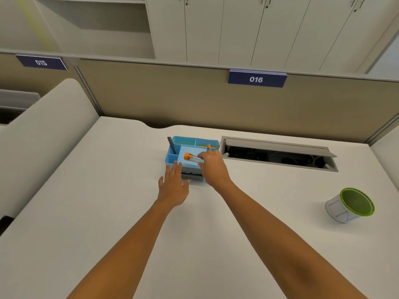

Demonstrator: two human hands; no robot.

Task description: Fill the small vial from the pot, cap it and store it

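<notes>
A small clear vial with an orange cap lies tilted over the large compartment of a blue organizer box at the middle of the white desk. My right hand pinches the vial's bottom end just above the compartment. My left hand rests flat with fingers spread, its fingertips against the box's front left edge. The pot, white with a green rim and green inside, stands apart at the right of the desk.
A dark pen and other small items stand in the box's back compartments. An open cable hatch lies right of the box. A beige partition with a sign "016" runs behind the desk; a padded divider stands at left.
</notes>
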